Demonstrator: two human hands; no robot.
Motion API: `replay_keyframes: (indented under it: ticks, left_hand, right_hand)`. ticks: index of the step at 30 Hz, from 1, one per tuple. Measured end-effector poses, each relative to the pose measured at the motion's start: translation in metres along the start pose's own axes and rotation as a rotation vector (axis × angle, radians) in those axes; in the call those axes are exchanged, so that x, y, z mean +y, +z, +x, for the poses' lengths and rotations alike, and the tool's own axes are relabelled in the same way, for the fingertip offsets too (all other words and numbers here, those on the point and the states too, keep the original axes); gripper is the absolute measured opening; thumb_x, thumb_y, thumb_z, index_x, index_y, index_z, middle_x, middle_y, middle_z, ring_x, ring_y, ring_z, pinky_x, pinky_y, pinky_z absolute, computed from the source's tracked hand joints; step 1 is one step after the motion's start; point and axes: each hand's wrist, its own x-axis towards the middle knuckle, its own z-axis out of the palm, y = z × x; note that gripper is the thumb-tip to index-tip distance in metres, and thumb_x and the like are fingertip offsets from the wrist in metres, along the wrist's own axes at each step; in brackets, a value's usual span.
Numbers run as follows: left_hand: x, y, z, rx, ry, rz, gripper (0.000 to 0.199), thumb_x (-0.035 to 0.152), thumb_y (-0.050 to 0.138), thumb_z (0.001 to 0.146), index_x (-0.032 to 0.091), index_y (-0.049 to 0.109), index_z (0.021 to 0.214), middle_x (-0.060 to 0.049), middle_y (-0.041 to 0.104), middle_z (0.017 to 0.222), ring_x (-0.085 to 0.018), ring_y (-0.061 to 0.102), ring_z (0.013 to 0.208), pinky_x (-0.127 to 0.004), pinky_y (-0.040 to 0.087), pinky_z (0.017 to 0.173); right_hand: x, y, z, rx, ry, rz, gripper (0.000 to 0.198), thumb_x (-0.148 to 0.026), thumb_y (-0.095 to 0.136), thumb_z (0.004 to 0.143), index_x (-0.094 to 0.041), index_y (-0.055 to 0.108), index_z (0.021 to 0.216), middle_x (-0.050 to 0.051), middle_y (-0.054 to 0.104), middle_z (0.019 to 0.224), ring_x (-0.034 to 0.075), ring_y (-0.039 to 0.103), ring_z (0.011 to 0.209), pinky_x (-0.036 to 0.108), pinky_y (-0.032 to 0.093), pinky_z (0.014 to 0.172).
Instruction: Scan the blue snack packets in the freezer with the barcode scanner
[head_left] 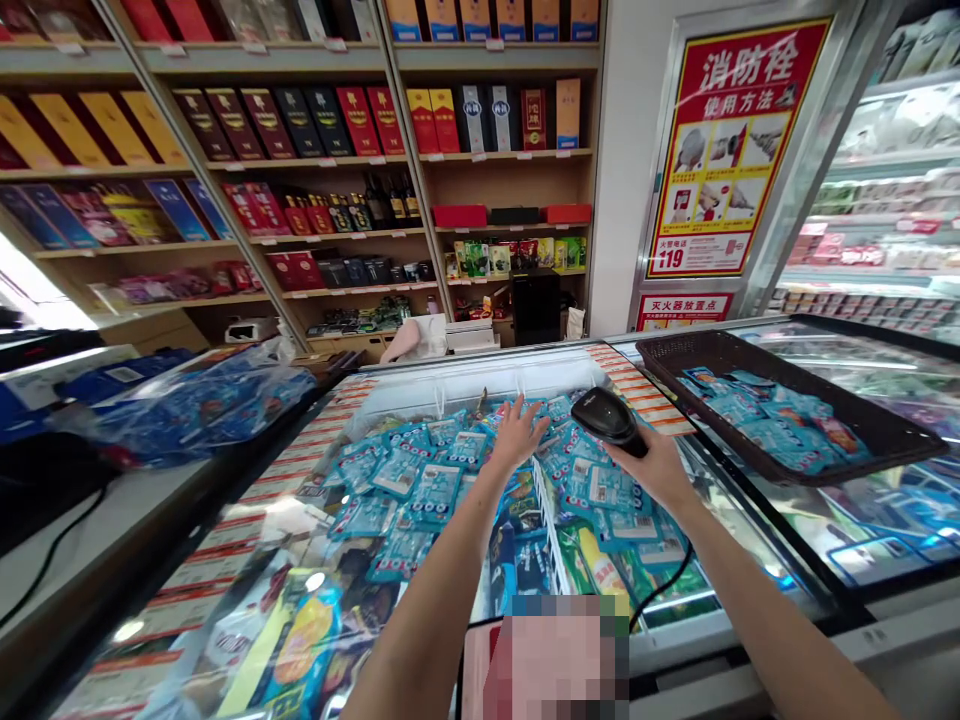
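Note:
Many small blue packets [435, 490] lie spread over the glass top of a chest freezer [307, 560]. My left hand [517, 435] reaches over the far packets with its fingers spread, and nothing shows in its grasp. In my right hand [652, 465] is a black barcode scanner [606, 415], its head pointing left and away from me above the right-hand packets [600, 480]. The scanner's cable [664, 590] hangs down below my right forearm. Whether my left fingertips touch a packet I cannot tell.
A dark brown tray [750, 470] with more blue packets stands on the freezer to the right. At left, a clear plastic bag of blue packets [217, 400] lies on a counter. Shelves of boxed goods [315, 125] line the back, beside a red poster [739, 150].

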Motion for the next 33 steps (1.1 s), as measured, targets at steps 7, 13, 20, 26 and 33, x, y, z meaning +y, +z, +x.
replay_keyframes:
  ticks: [7,13,20,26,33]
  left_hand:
    - [0.008,0.026,0.048,-0.168,0.059,0.158,0.06,0.069,0.023,0.081,0.045,0.031,0.135,0.006,0.023,0.15,-0.04,0.006,0.138,-0.073,0.009,0.099]
    - [0.014,0.029,0.012,-0.084,0.117,0.2,0.055,0.059,0.023,0.086,0.039,0.034,0.135,0.005,0.039,0.143,-0.033,0.022,0.134,-0.061,0.013,0.108]
    - [0.022,0.017,-0.039,-0.049,0.036,0.074,0.049,0.052,0.019,0.09,0.039,0.045,0.128,0.005,0.044,0.139,-0.031,0.025,0.135,-0.061,0.012,0.108]
    - [0.019,-0.013,-0.058,-0.003,-0.019,-0.151,0.053,0.051,0.015,0.091,0.031,0.041,0.133,-0.001,0.036,0.145,-0.026,0.017,0.139,-0.057,0.011,0.11]
    - [0.055,-0.029,-0.104,-0.173,0.347,0.001,0.061,0.06,0.039,0.082,0.033,0.034,0.137,-0.001,0.03,0.148,-0.029,0.014,0.139,-0.055,0.01,0.112]
  right_hand:
    - [0.008,0.011,0.006,0.007,0.1,0.048,0.033,-0.052,0.061,0.07,-0.02,0.064,0.077,0.003,0.065,0.059,0.02,0.058,0.054,0.03,0.043,0.054]
    - [0.003,0.017,0.005,0.004,0.009,-0.066,0.026,-0.045,0.06,0.071,-0.021,0.064,0.079,0.004,0.068,0.071,0.022,0.062,0.067,0.029,0.043,0.06]
    - [0.002,0.024,0.0,-0.025,-0.111,-0.184,0.027,-0.043,0.056,0.075,-0.021,0.063,0.09,0.007,0.068,0.082,0.025,0.063,0.077,0.031,0.044,0.065]
    - [-0.013,0.013,-0.001,-0.15,-0.195,-0.274,0.025,-0.042,0.058,0.074,-0.023,0.063,0.09,0.004,0.069,0.081,0.023,0.063,0.077,0.028,0.041,0.063]
    - [-0.024,-0.003,-0.018,-0.089,-0.176,-0.224,0.028,-0.044,0.057,0.076,-0.022,0.063,0.093,0.005,0.068,0.082,0.023,0.063,0.079,0.027,0.041,0.064]
